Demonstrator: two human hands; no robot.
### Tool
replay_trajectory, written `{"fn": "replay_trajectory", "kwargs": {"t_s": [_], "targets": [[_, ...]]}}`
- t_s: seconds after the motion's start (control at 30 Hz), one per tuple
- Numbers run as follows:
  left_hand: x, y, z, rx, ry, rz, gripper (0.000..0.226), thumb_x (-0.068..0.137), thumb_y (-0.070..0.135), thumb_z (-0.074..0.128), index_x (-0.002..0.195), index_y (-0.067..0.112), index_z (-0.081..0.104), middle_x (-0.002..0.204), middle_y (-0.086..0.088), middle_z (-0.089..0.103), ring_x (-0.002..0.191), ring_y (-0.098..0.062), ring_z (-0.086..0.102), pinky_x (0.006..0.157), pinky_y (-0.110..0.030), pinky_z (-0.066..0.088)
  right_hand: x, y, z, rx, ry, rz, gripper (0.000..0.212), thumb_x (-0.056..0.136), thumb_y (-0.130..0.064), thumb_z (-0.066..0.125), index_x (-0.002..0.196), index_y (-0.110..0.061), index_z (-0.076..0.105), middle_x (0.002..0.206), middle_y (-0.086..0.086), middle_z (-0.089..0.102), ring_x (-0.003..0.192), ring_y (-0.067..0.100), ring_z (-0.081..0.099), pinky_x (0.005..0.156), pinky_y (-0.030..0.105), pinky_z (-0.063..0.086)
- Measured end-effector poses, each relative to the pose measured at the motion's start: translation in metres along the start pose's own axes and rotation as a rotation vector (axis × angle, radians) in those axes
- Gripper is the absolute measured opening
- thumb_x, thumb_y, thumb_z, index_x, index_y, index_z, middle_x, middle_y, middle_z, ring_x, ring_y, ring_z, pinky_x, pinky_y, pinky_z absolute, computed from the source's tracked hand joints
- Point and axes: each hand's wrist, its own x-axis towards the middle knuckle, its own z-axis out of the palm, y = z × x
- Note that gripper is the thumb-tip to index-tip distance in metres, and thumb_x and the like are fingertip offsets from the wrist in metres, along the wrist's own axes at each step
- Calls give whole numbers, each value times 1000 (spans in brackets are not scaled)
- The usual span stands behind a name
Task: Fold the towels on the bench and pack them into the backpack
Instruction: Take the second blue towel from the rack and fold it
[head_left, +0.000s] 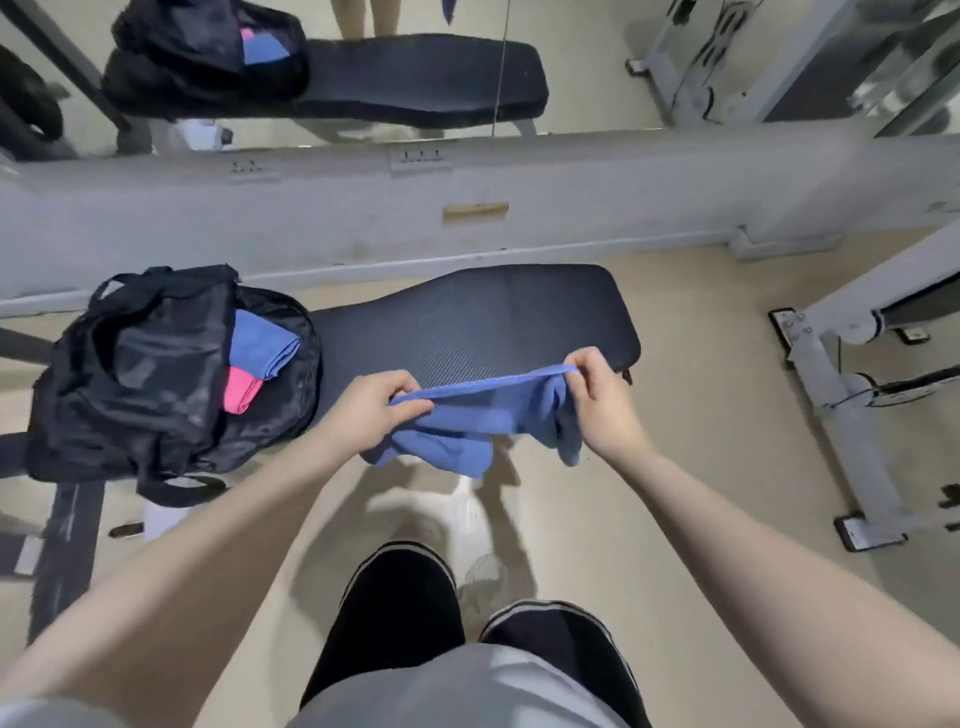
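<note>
Nearest the camera, a person in dark shorts stood over the table (467, 322), forearms reaching forward. Both hands worked one blue towel (457, 431): the left hand (371, 410) pinched one end of its upper hem between thumb and fingers, while the right hand (597, 395) pinched the other end, pulling that edge into a taut line, apparently to square the cloth for a fold. Below the hem the rest hung bunched and loose over the near edge of the padded table, so the folding looked barely started. Just beyond and to the person's left, the black backpack (156, 374) sat on the table's end with its main compartment gaping towards the person, presumably left that way for easy loading; a folded blue towel (265, 338) and a pink towel (241, 389) already lay inside. Farther off, a wall mirror (571, 62) repeated the scene above a grey ledge (571, 197)
</note>
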Motion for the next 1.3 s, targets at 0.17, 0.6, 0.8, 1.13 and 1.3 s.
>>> {"fn": "replay_trajectory", "kwargs": {"t_s": [0.17, 0.6, 0.8, 1.13, 1.3], "targets": [[34, -29, 4, -33, -86, -108, 30, 69, 45, 67, 59, 28, 44, 57, 6, 44, 52, -15, 36, 52, -24, 32, 58, 36, 13, -185, -218, 52, 32, 94, -18, 43, 63, -27, 37, 63, -9, 44, 72, 22, 46, 71, 37, 40], [266, -135, -14, 272, 118, -310, 15, 91, 25, 53, 92, 11, 47, 81, -3, 51, 77, -21, 48, 64, -31, 34, 313, 56, 122, -378, -346, -75, 19, 95, -18, 48, 91, -4, 61, 84, 5, 62, 78, 22, 50, 63, 27, 28], [358, -185, -22, 353, 72, -357, 19, 92, 25, 52, 94, 7, 52, 88, -12, 60, 84, -30, 54, 67, -35, 39, 421, 79, 179, -455, -435, -50, 20, 95, -15, 45, 95, 0, 59, 95, 16, 67, 93, 34, 57, 75, 33, 35], [390, -200, 16, 427, 215, -188, 27, 74, 2, 66, 101, 1, 63, 112, -19, 56, 106, -40, 50, 84, -44, 36, 446, 95, 192, -603, -362, -301, 20, 85, -2, 51, 103, -2, 61, 104, 19, 59, 95, 37, 53, 83, 41, 43], [362, -166, 61, 368, 110, -201, 13, 85, 10, 57, 96, 7, 64, 107, -11, 56, 106, -33, 48, 80, -38, 31, 384, 115, 169, -800, -815, -669, 20, 57, -7, 72, 74, -16, 65, 65, 1, 56, 52, 22, 54, 45, 23, 40]]}}
